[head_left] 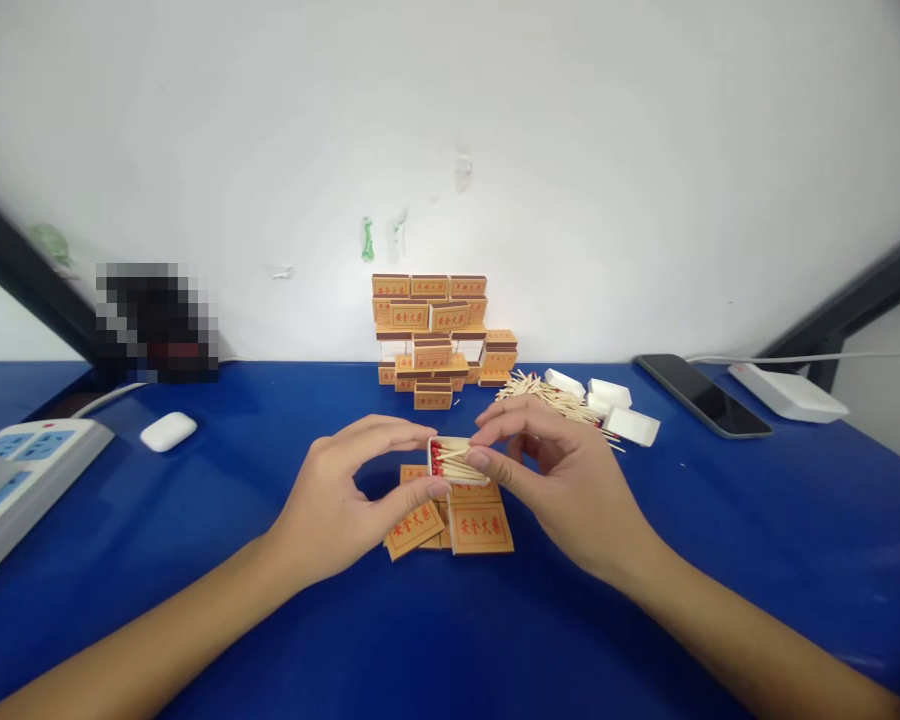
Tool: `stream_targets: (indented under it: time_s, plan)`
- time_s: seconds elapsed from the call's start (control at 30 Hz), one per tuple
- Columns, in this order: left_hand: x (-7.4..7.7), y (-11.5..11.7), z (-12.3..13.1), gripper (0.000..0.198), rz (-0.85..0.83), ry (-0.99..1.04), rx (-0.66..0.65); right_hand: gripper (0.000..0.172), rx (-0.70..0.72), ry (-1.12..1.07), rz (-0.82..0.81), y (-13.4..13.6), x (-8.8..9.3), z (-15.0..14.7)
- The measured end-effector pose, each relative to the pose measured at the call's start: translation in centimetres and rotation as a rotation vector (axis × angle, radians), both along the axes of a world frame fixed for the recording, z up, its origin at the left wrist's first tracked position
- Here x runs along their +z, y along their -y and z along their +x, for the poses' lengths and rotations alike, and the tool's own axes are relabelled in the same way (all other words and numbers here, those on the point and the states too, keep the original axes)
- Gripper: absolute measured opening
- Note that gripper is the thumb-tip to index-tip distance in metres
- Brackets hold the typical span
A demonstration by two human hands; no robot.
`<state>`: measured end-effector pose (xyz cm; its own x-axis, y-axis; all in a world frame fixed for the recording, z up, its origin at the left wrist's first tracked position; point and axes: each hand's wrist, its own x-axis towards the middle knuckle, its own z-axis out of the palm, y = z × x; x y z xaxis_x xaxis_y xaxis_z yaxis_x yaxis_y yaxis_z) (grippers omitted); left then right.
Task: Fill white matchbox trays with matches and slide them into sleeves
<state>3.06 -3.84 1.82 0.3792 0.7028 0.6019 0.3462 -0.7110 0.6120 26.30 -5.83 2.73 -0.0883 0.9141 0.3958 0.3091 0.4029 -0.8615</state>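
A small white matchbox tray (459, 481) full of red-tipped matches (450, 458) is held above the table, with the red heads to the left. My left hand (345, 500) grips the tray's left end between thumb and fingers. At the right end, my right hand (555, 470) pinches the match ends with thumb and forefinger, close against the tray. Just below lie several flat orange matchbox sleeves (481, 528) with red writing, partly hidden by the tray and my left hand.
Behind my hands stands a stack of matchboxes (430, 318) against the white wall. Right of it are a pile of loose matches (544, 398) and white trays (631, 426). A phone (701, 395) and white device (787, 392) lie right; a white case (169, 431) and power strip (45, 460) left.
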Motion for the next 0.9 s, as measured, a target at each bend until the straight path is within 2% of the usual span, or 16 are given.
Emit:
stream_targets:
  time_s: [0.4,0.57,0.67,0.77,0.9]
  plan:
    - [-0.1,-0.5,-0.2,0.024,-0.025,0.013,0.058,0.008,-0.021,0.254,0.155,0.0,0.4,0.8]
    - [-0.1,-0.3,-0.3,0.026,-0.005,-0.002,0.031,0.010,-0.015,0.303,0.235,0.0,0.6,0.8]
    - [0.0,-0.5,-0.3,0.025,-0.050,0.015,0.091,0.013,-0.154,0.339,0.238,-0.5,1.1,2.0]
    - [0.2,-0.7,-0.2,0.028,-0.120,0.064,0.140,0.022,-0.330,0.399,0.127,-1.7,1.6,4.2]
    - [0.2,-0.8,-0.2,0.029,-0.136,0.091,0.133,0.025,-0.419,0.627,0.083,-3.2,1.1,6.8]
